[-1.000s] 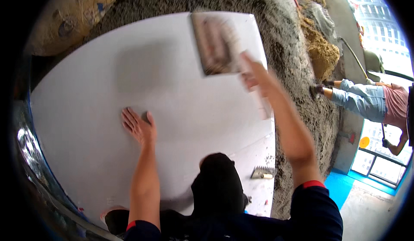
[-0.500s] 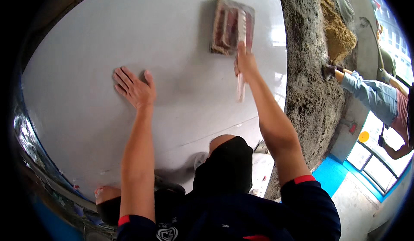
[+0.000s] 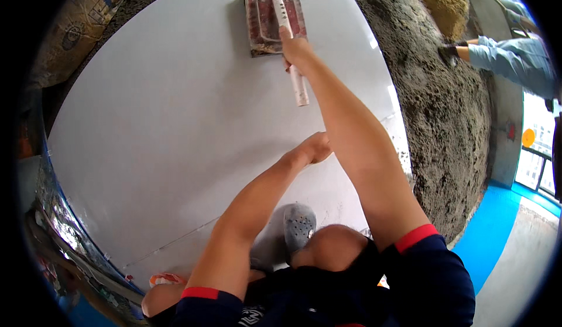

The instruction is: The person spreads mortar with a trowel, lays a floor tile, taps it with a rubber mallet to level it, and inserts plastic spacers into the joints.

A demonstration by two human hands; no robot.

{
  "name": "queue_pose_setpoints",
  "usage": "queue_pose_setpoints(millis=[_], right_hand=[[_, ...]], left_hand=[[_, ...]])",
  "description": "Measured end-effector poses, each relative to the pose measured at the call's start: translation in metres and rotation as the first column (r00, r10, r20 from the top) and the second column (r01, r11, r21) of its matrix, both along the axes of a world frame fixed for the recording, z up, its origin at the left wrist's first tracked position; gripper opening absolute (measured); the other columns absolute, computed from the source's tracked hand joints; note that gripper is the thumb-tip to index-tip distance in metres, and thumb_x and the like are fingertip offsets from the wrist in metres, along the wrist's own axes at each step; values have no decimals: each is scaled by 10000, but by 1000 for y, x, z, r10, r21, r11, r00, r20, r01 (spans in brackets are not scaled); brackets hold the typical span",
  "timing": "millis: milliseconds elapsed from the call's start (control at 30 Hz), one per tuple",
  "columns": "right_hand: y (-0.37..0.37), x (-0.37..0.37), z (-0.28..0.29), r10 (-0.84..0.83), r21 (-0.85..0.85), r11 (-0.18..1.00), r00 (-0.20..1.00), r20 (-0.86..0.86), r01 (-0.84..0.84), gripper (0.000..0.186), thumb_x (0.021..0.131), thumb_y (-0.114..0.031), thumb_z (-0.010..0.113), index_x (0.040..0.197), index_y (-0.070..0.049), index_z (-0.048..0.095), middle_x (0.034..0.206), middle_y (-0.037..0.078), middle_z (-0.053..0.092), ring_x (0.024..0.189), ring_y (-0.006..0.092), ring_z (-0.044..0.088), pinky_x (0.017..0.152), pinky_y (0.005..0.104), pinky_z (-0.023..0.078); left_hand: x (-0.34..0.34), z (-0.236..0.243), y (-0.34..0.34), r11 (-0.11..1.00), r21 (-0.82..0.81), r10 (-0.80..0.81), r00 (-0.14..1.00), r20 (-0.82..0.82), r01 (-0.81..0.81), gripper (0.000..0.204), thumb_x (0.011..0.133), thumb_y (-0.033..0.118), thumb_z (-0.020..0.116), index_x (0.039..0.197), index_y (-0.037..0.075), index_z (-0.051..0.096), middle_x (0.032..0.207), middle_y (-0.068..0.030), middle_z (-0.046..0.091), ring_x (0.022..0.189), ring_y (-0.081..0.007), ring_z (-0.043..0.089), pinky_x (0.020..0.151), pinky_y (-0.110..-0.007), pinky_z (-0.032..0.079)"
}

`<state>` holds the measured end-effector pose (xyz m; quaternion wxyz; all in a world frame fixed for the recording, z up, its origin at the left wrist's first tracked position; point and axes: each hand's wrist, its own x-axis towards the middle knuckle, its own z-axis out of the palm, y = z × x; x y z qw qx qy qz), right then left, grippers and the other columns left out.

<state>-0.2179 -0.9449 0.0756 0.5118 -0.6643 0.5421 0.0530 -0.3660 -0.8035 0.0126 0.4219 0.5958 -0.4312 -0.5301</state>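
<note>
My right hand (image 3: 297, 52) is wrapped round the white bar handle (image 3: 299, 84) of a tile beater. The beater's flat rectangular head (image 3: 260, 19), reddish and smeared with dried mortar, is over the far part of a large glossy pale tile (image 3: 152, 104). My left hand (image 3: 316, 146) is above the tile beside my right forearm, its fingers curled in. That forearm partly hides its fingertips, and I cannot see whether anything is in them.
Rough grey mortar (image 3: 436, 122) borders the tile on the right, with a sand heap (image 3: 442, 8) beyond. Another person's legs (image 3: 509, 60) are at the right. A printed sack (image 3: 76, 28) lies far left. My grey clog (image 3: 300, 224) is near a tile joint (image 3: 175, 239).
The tile beater has moved left and farther away in my right hand. My left hand has left the tile's surface, swung right and curled up. The view has shifted.
</note>
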Motion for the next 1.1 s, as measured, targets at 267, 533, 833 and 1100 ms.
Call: queue_pose_setpoints(millis=[267, 533, 833, 1100], right_hand=[[77, -94, -4, 57, 116, 990, 984, 171, -77, 782, 927, -700, 436, 784, 60, 559, 624, 117, 553, 488, 227, 564, 443, 413, 484], [142, -180, 15, 76, 268, 955, 980, 184, -124, 636, 963, -613, 467, 877, 8, 579, 638, 50, 526, 482, 162, 515, 426, 327, 455], [-8, -276, 255, -11, -322, 946, 994, 110, 46, 480, 1000, -519, 452, 1092, -71, 598, 784, -2, 577, 615, 70, 531, 548, 215, 433], [-72, -273, 231, -44, -532, 707, 779, 626, 467, 358, 1015, -419, 427, 962, -69, 476, 663, 5, 461, 469, 114, 415, 480, 277, 379]], left_hand=[[170, 72, 209, 982, 78, 72, 722, 688, -172, 401, 887, 229, 604, 1236, 33, 625, 1182, -201, 658, 1082, -367, 627, 935, -419, 497], [128, 54, 212, 670, 612, -413, 474, 778, -420, 1073, 854, 508, 676, 1502, -127, 102, 1597, -279, 56, 1478, -410, 124, 1206, -462, 152], [187, 70, 292, 391, 743, -486, 564, 667, -543, 1323, 688, 636, 777, 1500, -133, 70, 1585, -309, 64, 1487, -404, 102, 1216, -453, 138], [186, 50, 314, 452, 675, -412, 534, 738, -583, 1314, 674, 564, 820, 1506, -118, 66, 1584, -309, 77, 1488, -401, 106, 1217, -429, 160]])
